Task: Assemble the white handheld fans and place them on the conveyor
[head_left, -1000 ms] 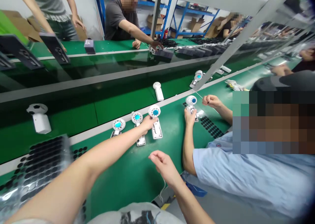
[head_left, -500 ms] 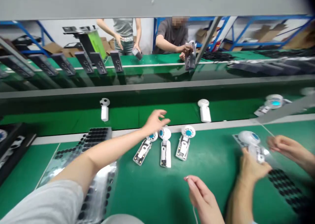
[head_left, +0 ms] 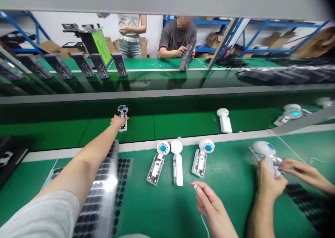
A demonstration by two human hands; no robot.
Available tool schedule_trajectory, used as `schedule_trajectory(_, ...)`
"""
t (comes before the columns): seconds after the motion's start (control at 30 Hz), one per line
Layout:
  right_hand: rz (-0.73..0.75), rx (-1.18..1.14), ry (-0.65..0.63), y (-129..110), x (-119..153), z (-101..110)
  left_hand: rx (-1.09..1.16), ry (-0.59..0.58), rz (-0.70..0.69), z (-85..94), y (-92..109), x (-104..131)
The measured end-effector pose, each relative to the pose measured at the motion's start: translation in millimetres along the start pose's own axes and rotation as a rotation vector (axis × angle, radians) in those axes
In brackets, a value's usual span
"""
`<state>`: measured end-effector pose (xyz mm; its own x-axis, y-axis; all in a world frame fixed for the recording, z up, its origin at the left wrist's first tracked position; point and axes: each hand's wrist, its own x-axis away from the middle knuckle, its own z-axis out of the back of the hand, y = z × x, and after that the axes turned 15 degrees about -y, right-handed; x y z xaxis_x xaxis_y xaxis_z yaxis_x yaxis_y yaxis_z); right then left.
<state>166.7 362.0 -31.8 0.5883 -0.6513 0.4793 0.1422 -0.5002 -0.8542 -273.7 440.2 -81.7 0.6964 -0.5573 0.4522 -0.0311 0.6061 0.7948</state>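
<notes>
White fan (head_left: 123, 109), left grip (head_left: 118, 120) clasping; cable plug (head_left: 194, 185), right grip (head_left: 209, 199) pinching; box print (head_left: 103, 70) illegible.

Open belt (head_left: 170, 121) between left hand (head_left: 119, 120) and backward-facing device (head_left: 225, 123), three devices (head_left: 178, 170) in front, co-worker's hand (head_left: 270, 184) rightward

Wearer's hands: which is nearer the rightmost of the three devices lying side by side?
Right. Right hand: just this side of that device. Left hand: farther off, beyond it to the left.
</notes>
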Motion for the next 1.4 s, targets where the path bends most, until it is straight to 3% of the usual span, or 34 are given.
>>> schedule_trajectory(0.1, 0.044, 0.049, -0.007, -7, 4, -7, 0.055, -0.039, 0.043, -16.4, 8, 9)
schedule_trajectory(0.2, 0.110, 0.137, 0.002, -15, 11, -14, 0.170, -0.200, -0.004, -24.9, 17, 40)
schedule_trajectory(0.3, 0.150, 0.193, -0.024, -24, 15, -21, 0.272, -0.414, -0.077, -30.7, 17, 96)
schedule_trajectory(0.47, 0.215, 0.264, -0.179, -35, 14, -45, 0.572, -0.795, -0.078, -45.7, 1, 214)
schedule_trajectory(0.53, 0.240, 0.284, -0.228, -35, 14, -55, 0.634, -0.873, -0.072, -51.9, -9, 250)
schedule_trajectory(0.63, 0.275, 0.297, -0.258, -32, 18, -65, 0.624, -0.906, -0.115, -56.6, -21, 282)
schedule_trajectory(1.0, 0.303, 0.355, -0.296, -27, 28, -73, 0.542, -0.936, -0.155, -46.7, -32, 309)
schedule_trajectory(1.13, 0.232, 0.448, -0.332, -31, 33, -70, 0.433, -0.976, -0.166, -43.6, -30, 313)
schedule_trajectory(1.4, 0.207, 0.479, -0.365, -18, 32, -68, 0.397, -0.985, -0.074, -45.8, -36, 317)
